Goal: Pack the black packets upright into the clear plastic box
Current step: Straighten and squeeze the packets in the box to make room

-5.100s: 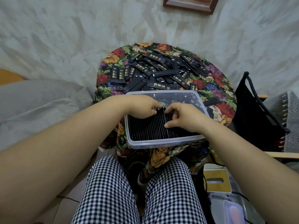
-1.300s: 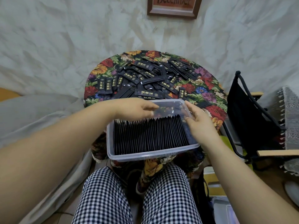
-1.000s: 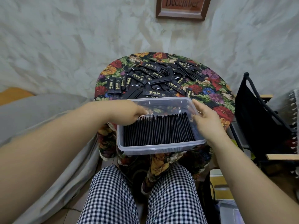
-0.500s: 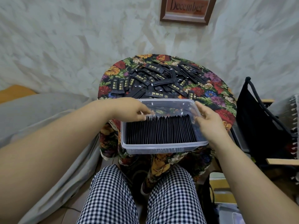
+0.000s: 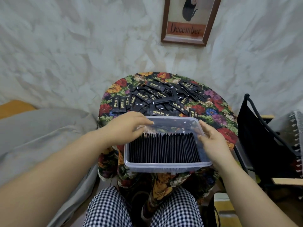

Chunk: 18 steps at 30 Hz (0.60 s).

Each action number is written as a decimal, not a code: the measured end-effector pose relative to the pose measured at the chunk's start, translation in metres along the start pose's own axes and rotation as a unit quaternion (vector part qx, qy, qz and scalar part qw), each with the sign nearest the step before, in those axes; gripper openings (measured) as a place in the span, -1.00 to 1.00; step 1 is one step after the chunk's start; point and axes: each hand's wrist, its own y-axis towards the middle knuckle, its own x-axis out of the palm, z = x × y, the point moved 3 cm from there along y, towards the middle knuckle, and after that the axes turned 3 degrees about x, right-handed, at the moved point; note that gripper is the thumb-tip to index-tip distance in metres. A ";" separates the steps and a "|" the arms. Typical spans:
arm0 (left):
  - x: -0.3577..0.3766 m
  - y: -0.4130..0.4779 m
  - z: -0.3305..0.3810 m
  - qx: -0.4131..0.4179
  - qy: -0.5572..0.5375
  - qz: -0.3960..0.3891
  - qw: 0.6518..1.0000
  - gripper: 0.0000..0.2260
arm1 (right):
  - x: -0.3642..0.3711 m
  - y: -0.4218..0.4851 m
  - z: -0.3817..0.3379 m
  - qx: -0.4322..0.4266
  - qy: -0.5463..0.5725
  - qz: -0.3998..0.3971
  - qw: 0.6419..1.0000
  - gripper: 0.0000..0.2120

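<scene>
The left hand (image 5: 124, 128), fingers straight and empty, rests on the far-left corner of the clear rectangular plastic box (image 5: 167, 165), where thin black packets (image 5: 164, 148) stand upright in a row. The right hand (image 5: 211, 141) lies open against the box's right wall. The packets look light, floppy and slick: pinch their top edges

The one word that reads clearly is "December", in dark script lettering on an orange-red band across the bottom of the dark wood-framed picture (image 5: 188, 22) hanging on the pale wall (image 5: 65, 54). The loose flat black foil packets (image 5: 157, 99) heaped on the flower-patterned tabletop (image 5: 213, 112) carry gold print: blocks of characters and a small round emblem, too small and blurred to make out.
</scene>
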 end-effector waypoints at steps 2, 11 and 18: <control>0.002 -0.010 -0.008 -0.018 0.000 0.098 0.995 -0.68 | -0.003 0.002 -0.001 -0.012 -0.019 -0.008 1.000 -0.53; 0.029 -0.011 -0.034 -0.227 -0.184 0.150 0.944 -0.70 | 0.005 0.067 -0.062 -0.126 -0.157 -0.021 0.979 -0.62; 0.035 0.010 -0.044 -0.291 -0.209 0.197 0.913 -0.74 | 0.040 0.112 -0.061 -0.098 -0.182 -0.107 0.973 -0.74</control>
